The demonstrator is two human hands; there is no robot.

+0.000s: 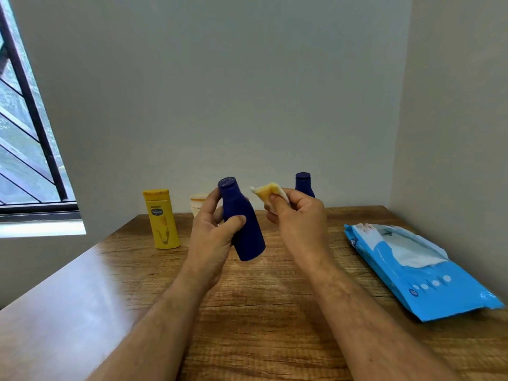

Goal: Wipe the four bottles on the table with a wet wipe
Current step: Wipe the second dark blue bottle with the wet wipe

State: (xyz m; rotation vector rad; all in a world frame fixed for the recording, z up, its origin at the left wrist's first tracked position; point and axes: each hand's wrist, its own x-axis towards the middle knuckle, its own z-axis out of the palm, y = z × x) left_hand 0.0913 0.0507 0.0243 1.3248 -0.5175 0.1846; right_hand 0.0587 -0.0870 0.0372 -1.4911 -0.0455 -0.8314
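Gripping blue bottle in curled left fingers, right fingers pinching wipe just beside.

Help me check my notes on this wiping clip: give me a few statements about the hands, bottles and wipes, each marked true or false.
1. The left hand grips a dark blue bottle lifted off the table. True.
2. The right hand is empty. False: it pinches a folded wet wipe, yellowish in part.
3. The wipe is pressed against the held bottle. False: a gap shows between them.
4. A yellow bottle stands upright to the left. True.
5. The blue wet wipe pack lies on the left. False: it lies on the right, open.
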